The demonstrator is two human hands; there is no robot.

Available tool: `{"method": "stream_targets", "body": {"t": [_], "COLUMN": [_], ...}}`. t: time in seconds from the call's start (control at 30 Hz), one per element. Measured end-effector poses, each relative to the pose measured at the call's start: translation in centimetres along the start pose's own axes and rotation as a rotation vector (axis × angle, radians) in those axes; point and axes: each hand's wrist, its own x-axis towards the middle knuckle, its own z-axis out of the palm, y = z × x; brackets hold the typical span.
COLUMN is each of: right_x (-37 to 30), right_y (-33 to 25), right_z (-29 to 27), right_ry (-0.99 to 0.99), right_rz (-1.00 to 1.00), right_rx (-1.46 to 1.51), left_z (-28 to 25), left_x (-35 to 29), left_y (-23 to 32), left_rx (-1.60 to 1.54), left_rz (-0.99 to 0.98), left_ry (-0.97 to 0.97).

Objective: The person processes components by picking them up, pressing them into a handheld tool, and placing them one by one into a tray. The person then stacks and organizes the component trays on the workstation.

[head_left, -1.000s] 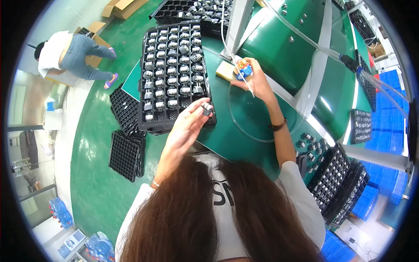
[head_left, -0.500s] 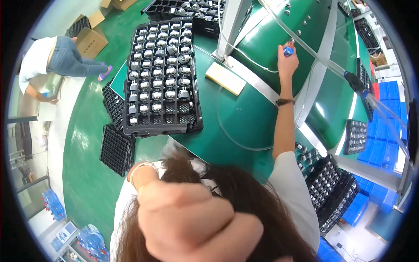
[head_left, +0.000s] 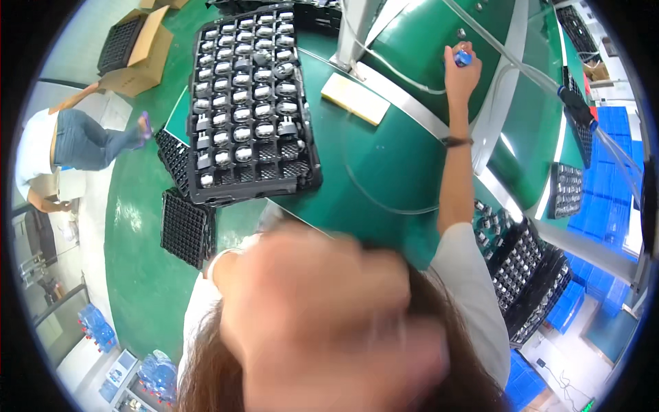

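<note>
My left hand is raised close in front of the view, blurred by motion. Its fingers look curled closed, and whatever they may hold is hidden. Far out over the green table, my right hand is closed around a small shiny blue object whose kind I cannot make out. Just beyond that hand lies a small metal part. A black compartment tray at the left of the table holds rows of silver metal parts; several compartments at its near right are bare.
A pale yellow block lies beside a white metal post. Clear hoses cross above the table. Filled trays stand at the right, stacked black trays at the left. A co-worker stands by a cardboard box.
My left hand has shifted a little to the right and up, and is more blurred. My right hand, still around the blue object, has moved slightly right and farther out. The co-worker's arm now reaches to the box.
</note>
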Motion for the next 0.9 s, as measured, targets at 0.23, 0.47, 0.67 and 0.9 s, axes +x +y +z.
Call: {"method": "stream_targets", "body": {"t": [0.23,0.47,0.67,0.9], "right_x": [-10.8,-15.5,-16.5,-16.8], "right_y": [-13.8,-19.5,-19.7,-19.3], "right_z": [-5.6,-9.3,-9.8,-10.2], "right_ry": [-0.64,-0.725,-0.689,-0.662], "right_rz": [0.529,0.2,0.214,0.326], "right_rx": [1.285,1.081,1.143,1.29], "left_z": [3.2,2.8,2.3,2.5], "left_x": [-0.4,-1.5,-2.2,-3.1], "left_y": [-13.4,-14.9,-14.6,-14.6], "left_rx": [-0.753,-0.783,-0.794,-0.812], "left_rz": [-0.573,-0.612,-0.608,-0.625], "left_ry": [-0.114,-0.071,-0.113,-0.115]}}
